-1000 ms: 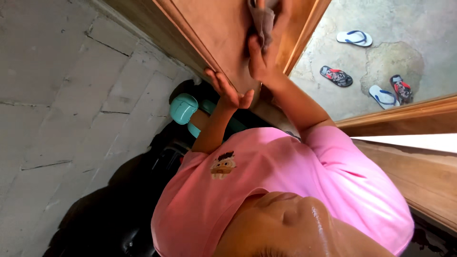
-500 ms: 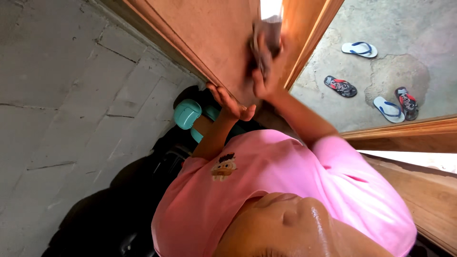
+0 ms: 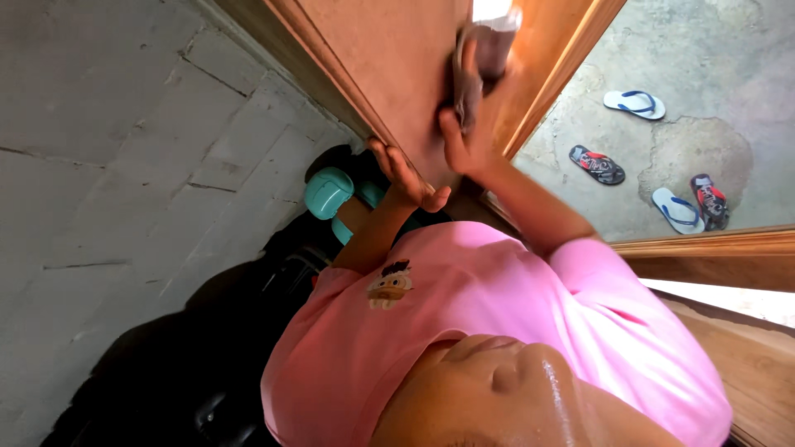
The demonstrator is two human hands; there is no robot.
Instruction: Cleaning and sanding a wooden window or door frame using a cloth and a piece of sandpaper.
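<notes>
I am looking down at my two hands and at one big brown wooden door [image 3: 389, 74]. My right hand [image 3: 465, 136] is holding one brown cloth [image 3: 479, 62] with my fingers folded round it. I am pressing the cloth flat on the door, high up, close to the door's edge. The cloth is bunched and hanging a little under my fingers.

My left hand [image 3: 406, 175] is holding nothing. It is open, with the fingers together, and it is resting on the lower part of the same door, just beside my right hand and a bit below it.

I am wearing one pink shirt [image 3: 497, 323] with one small duck picture [image 3: 389, 283] on the front.

Under my left arm there is one light green round thing [image 3: 326, 192], and I cannot tell what it is. Around it there are dark, shiny shapes [image 3: 207, 364] that I cannot make out.

On my left side there is one gray wall [image 3: 124, 149] made of big blocks.

Past the door, outside, there is a gray concrete floor [image 3: 720, 58]. I am counting four flip-flops lying on it. Two are white with blue straps [image 3: 634, 103] [image 3: 677, 209]. Two are dark with red on them [image 3: 598, 164] [image 3: 710, 189]. They are well apart from my hands.

One wooden door frame [image 3: 712, 248] is running along by my right shoulder.
</notes>
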